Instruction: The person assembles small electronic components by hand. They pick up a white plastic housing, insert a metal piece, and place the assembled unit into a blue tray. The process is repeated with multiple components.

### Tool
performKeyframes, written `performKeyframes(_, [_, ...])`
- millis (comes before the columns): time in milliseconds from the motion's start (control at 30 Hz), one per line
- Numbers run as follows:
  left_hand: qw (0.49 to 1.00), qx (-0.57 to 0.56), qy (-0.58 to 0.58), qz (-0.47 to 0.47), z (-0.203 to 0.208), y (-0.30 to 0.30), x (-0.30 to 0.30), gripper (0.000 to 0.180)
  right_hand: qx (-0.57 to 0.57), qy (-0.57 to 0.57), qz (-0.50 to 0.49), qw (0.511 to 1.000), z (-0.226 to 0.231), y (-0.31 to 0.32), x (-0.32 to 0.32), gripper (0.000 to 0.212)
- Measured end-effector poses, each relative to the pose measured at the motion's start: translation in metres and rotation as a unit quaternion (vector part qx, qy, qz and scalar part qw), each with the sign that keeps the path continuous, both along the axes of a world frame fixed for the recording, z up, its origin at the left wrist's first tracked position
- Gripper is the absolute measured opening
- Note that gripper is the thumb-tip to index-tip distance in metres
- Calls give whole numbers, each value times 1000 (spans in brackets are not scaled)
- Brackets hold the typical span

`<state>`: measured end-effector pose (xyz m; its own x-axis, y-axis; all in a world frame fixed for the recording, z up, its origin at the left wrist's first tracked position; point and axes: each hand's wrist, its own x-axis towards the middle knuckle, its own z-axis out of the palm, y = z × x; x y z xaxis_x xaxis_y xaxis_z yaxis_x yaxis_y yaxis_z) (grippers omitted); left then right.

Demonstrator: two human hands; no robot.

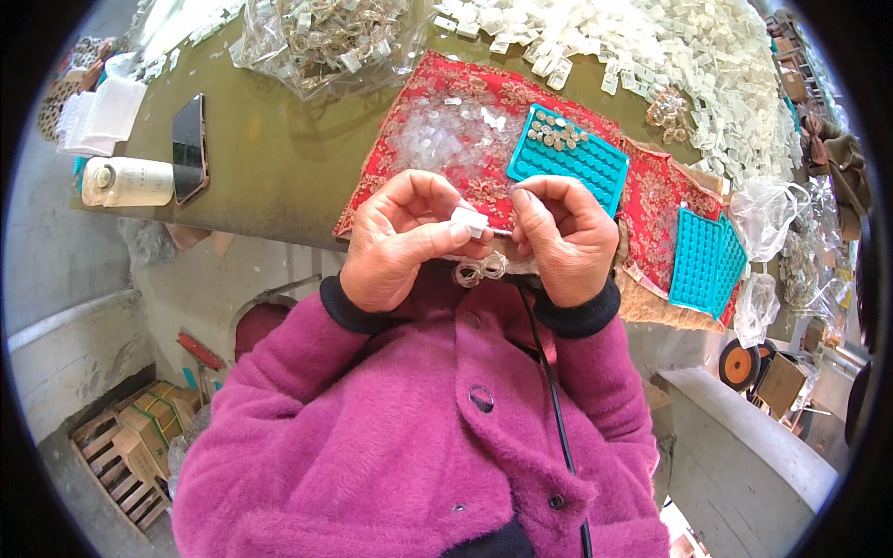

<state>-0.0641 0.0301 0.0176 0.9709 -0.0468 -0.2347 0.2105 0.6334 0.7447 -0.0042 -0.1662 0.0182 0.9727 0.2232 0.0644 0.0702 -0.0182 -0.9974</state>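
Note:
Between the thumb and fingers of my left hand (pixel 400 237) is a small white plastic piece (pixel 470 221), held over the table's near edge. My right hand (pixel 572 242) is beside it with thumb and forefinger pinched; whatever they grip is too small to make out. Under the hands hang thin clear loops (pixel 479 270), and I cannot tell what they are fixed to. A red patterned cloth (pixel 372 186) lies beyond, bearing a scatter of small clear pieces (pixel 442 135). On the cloth's right, a teal tray (pixel 577 163) with rows of cavities carries several small round metallic pieces (pixel 555 130).
More teal trays (pixel 699 260) lie at the right. A heap of white plastic pieces (pixel 651 46) covers the far right. A clear bag of coiled parts (pixel 326 42) stands at the back. To the left are a phone (pixel 190 149) and a white bottle (pixel 128 181).

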Motion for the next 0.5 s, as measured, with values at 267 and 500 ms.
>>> performKeyframes(267, [999,-26,9,-28,-2,-8,4,25,52,49,-3,997,-2,-3,-5,10])
performKeyframes(500, [999,-27,18,-10,-2,-15,5,24,-225,-321,-11,920,-15,-10,7,15])
